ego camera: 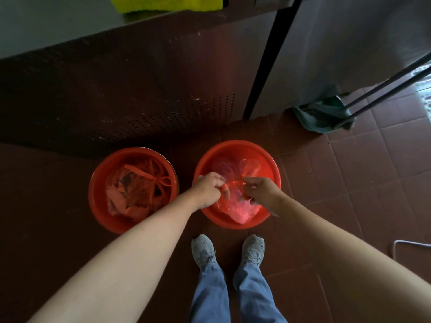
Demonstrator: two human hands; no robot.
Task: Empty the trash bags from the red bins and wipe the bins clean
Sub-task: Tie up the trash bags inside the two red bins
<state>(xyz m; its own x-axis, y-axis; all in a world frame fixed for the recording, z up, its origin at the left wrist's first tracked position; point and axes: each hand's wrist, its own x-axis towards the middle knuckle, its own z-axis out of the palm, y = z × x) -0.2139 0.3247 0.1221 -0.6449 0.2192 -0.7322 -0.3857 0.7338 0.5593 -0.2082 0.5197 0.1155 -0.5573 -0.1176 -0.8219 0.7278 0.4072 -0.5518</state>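
We're over the right bin (235,148), both hands down at its mouth. Our left hand (208,188) curls its fingers round a red strip of the bag (242,212), and our right hand (261,193) pinches that strip from the other side, the bag lying inside the bin beneath them. Just beside it on the tiled floor (349,183), the left bin (95,197) holds a tied bag (133,192). A yellow cloth (166,3) lies on the counter (70,24); a dustpan (326,113) sits far right.

The person wears blue jeans (210,297) and grey lace-up sneakers (203,249), forearms (140,250) bare.
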